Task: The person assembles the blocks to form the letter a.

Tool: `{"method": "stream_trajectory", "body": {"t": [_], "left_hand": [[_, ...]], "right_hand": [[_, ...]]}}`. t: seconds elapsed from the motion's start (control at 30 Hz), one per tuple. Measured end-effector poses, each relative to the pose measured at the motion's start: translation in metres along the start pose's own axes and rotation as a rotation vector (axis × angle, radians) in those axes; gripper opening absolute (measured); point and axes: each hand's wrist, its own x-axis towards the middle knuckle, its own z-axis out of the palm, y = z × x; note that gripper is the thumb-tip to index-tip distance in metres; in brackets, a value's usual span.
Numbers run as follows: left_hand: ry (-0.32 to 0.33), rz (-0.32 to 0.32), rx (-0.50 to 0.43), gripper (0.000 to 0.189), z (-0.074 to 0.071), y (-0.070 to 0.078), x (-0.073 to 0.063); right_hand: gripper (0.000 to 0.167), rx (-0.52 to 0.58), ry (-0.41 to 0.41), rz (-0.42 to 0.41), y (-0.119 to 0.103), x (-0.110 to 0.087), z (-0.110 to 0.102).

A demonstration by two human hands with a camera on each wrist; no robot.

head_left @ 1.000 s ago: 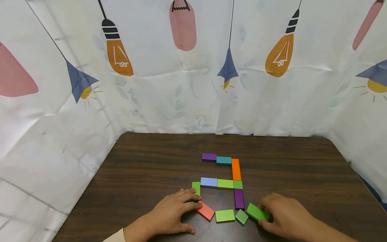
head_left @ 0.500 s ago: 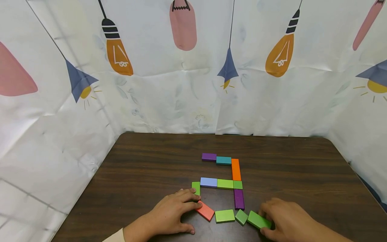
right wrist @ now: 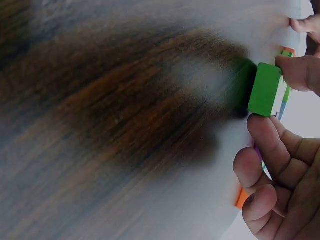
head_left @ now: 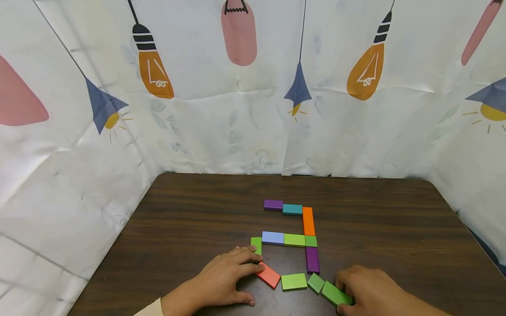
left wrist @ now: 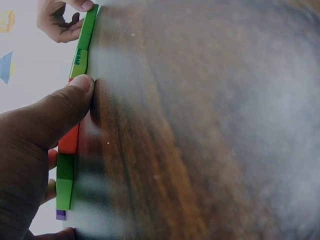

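Observation:
My right hand (head_left: 373, 289) pinches a long green block (head_left: 336, 293) by its outer end, thumb on one side and forefinger on the other. In the right wrist view the same green block (right wrist: 265, 90) shows its end face between thumb and forefinger. Its inner end lies against a small green block (head_left: 316, 283). My left hand (head_left: 227, 277) rests on the table, fingertips touching a coral-red block (head_left: 269, 276) and a green block (head_left: 256, 245) partly hidden behind them. Its thumb stands apart on the tabletop. A light green block (head_left: 294, 282) lies between the red and small green blocks.
Further back on the dark wooden table (head_left: 197, 206) run a purple block (head_left: 312, 260), a small green piece, a light green block, a lilac-blue block (head_left: 273, 238), an orange block (head_left: 309, 221), a teal block (head_left: 292, 209) and another purple one. A patterned cloth (head_left: 237, 131) hangs behind.
My right hand has drawn the long green block slightly toward the near edge, turned it and moved it left against the small green block. My left hand has stayed put.

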Motion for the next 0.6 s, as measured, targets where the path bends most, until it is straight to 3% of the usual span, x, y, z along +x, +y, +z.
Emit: {"method": "stream_trajectory", "body": {"t": [0.47,0.6], "left_hand": [[-0.007,0.005,0.019,0.068,-0.0002,0.0002,0.0002],[-0.017,0.022,0.049,0.069,-0.0021,0.0001,0.0008]], "right_hand": [[0.028,0.026,-0.009,0.011,-0.001,0.001,0.0002],[0.033,-0.004,0.024,0.004,0.0005,0.0001,-0.0036]]}}
